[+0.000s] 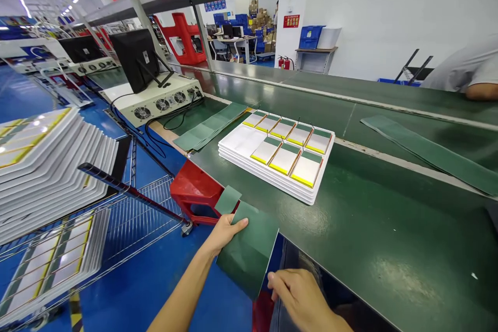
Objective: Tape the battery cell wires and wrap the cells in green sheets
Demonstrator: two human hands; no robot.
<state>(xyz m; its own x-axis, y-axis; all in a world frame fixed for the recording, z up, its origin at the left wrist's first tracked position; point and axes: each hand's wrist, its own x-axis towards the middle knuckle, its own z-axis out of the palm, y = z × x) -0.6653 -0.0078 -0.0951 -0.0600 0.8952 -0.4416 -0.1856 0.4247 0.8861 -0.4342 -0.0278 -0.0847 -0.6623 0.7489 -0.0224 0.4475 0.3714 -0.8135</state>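
Note:
My left hand (pixel 224 231) grips the upper left edge of a green flap of sheet material (pixel 248 251) that hangs off the near edge of the green work surface (pixel 369 228). My right hand (pixel 299 295) is at the flap's lower right corner, fingers curled against its edge. Farther in on the surface lies a stack of white trays (pixel 241 146); the top tray holds several flat silver cells (pixel 306 168) with green and yellow ends in two rows.
A tilted stack of white trays (pixel 50 166) rests on a wire cart (pixel 128 218) to the left. A red stand (pixel 194 189) is under the table edge. A monitor on a fan box (pixel 155 101) sits behind. Green strips (pixel 431 153) lie on the surface. Another person's arm (pixel 480 91) is far right.

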